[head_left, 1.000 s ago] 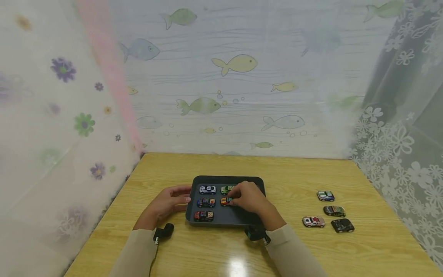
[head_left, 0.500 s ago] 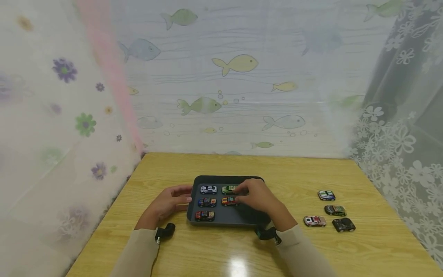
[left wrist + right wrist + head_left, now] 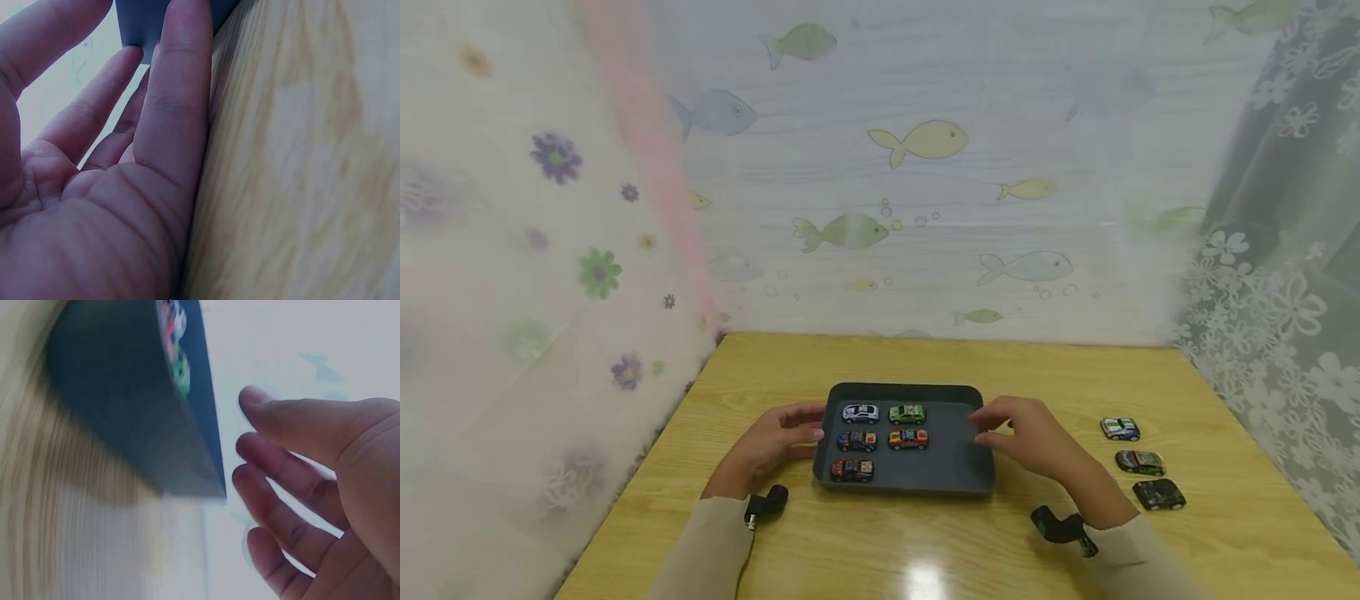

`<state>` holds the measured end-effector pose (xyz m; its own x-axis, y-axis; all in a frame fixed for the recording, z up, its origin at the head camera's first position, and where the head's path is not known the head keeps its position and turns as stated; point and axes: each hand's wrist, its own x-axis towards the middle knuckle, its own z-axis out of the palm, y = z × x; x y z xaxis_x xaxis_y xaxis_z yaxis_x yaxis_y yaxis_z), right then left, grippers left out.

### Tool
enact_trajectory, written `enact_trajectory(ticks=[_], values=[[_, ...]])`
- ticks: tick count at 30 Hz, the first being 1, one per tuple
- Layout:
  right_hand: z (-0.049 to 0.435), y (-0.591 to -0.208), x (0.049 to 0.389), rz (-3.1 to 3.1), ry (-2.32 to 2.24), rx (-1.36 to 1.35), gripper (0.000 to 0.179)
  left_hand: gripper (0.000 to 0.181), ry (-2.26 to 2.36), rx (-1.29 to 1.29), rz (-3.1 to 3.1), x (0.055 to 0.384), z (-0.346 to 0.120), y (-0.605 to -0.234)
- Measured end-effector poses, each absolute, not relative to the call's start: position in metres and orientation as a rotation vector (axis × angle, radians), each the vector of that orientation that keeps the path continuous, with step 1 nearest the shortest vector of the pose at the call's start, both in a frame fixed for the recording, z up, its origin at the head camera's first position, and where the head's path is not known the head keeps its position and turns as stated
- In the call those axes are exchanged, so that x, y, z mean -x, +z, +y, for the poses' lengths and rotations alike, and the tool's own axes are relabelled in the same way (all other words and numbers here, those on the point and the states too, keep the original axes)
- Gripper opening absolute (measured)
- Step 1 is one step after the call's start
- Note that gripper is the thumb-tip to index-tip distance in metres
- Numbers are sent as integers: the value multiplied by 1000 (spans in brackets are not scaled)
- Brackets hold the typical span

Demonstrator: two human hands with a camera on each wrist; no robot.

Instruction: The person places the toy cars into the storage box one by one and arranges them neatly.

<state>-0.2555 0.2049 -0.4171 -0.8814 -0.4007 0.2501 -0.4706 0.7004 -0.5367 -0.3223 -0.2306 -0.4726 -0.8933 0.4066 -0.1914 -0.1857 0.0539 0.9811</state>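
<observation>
A dark grey tray [image 3: 940, 481] lies on the wooden table with several toy cars in it. A white car [image 3: 861, 413] and a green car [image 3: 907, 413] form the back row. In front of them are a blue car [image 3: 857, 441] and a red-yellow car [image 3: 908, 439]; a dark red car [image 3: 852, 471] sits at the front left. My left hand [image 3: 772, 442] rests at the tray's left side, its extended fingers [image 3: 178, 69] against the wall. My right hand [image 3: 1028, 433] holds nothing and hovers at the tray's right rim, fingers apart.
Right of my right arm, a white-green-blue car [image 3: 1121, 429], a dark patterned car [image 3: 1140, 462] and a black car [image 3: 1159, 494] stand on the table [image 3: 970, 550]. A fish-print curtain [image 3: 925, 250] hangs behind, and flowered curtains flank both sides.
My right hand has let go of the red-yellow car and moved right to the tray's edge. Its arm now covers the white-red car on the table. The left hand stays at the tray.
</observation>
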Motion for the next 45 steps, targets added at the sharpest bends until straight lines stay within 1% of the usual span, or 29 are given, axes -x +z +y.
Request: enact_trajectory(ticks=[7, 13, 20, 26, 33, 37, 45], values=[[250, -419, 238, -2788, 840, -604, 33, 59, 1885, -270, 1926, 323, -229, -475], [278, -420, 221, -2800, 819, -548, 36, 60, 1877, -287, 1927, 326, -229, -477], [302, -429, 209, -2836, 818, -516, 44, 62, 1873, -295, 1917, 328, -226, -479], [319, -431, 202, -2848, 785, -546, 44, 62, 1878, -293, 1909, 328, -225, -480], [330, -433, 203, -2991, 784, -490, 59, 61, 1887, -296, 1897, 325, -229, -478], [333, -437, 208, -3011, 744, -511, 54, 60, 1892, -273, 1911, 323, -233, -475], [338, -443, 206, -2998, 743, -563, 43, 60, 1877, -276, 1922, 323, -234, -475]])
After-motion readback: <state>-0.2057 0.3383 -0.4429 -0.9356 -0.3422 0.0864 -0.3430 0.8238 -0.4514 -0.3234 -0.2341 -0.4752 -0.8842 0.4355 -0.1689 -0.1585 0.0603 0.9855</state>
